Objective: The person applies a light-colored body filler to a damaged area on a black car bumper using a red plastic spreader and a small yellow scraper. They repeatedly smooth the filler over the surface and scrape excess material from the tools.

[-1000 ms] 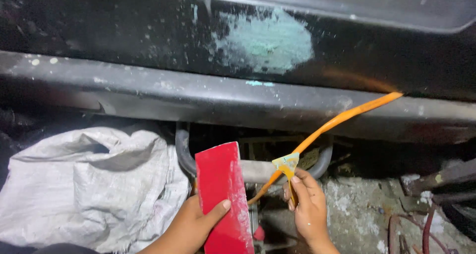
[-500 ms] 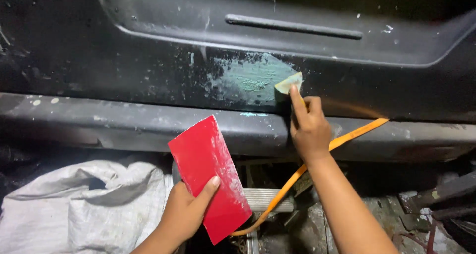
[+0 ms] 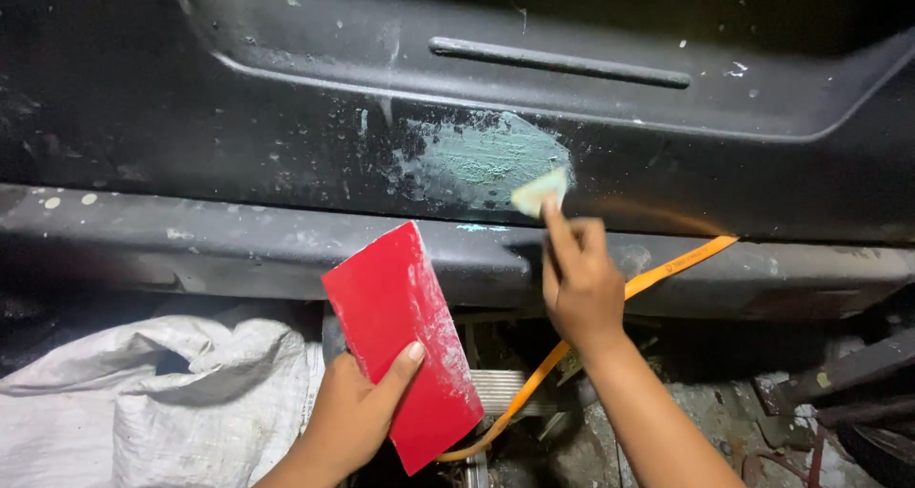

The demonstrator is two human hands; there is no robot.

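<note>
Left hand point(image 3: 353, 416) grips one red board point(image 3: 400, 340); right hand point(image 3: 577, 283) pinches one pale spreader point(image 3: 538, 191) against one green filler patch point(image 3: 486, 159).

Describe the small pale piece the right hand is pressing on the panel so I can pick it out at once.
Start at the black body panel and find the greenish filler patch at its middle. At the patch's lower right edge sits the small pale yellow piece, under the right hand's fingertips. It is far smaller and paler than the red flat board in the left hand.
</note>
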